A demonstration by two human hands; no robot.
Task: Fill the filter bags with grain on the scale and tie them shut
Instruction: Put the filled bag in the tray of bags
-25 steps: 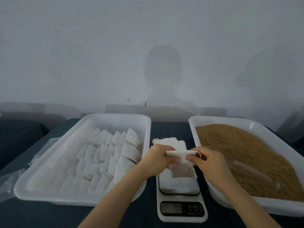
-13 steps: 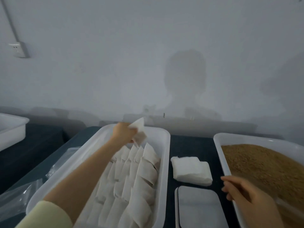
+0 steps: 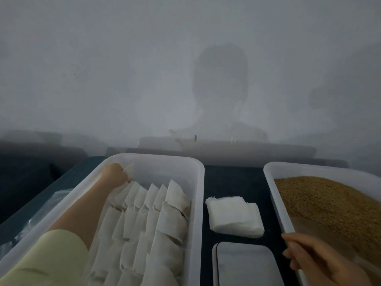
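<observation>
My left hand (image 3: 114, 174) reaches to the far end of the left white tray (image 3: 198, 203) and pinches a filled filter bag (image 3: 130, 169) just behind the rows of filled bags (image 3: 148, 223) lying there. A stack of empty filter bags (image 3: 234, 216) lies on the dark table between the trays. The scale (image 3: 245, 265) sits below it, its platform bare. My right hand (image 3: 313, 263) rests with loosely curled fingers on the near rim of the right tray (image 3: 274, 195), which holds brown grain (image 3: 329, 203).
Crumpled clear plastic (image 3: 31, 223) lies left of the left tray. A grey wall rises right behind the table. Dark tabletop (image 3: 233, 178) shows between the two trays.
A second ago both hands held the filled bag over the scale. My left hand carried it to the far end of the left tray and lowered it; my right hand moved to the grain tray's rim.
</observation>
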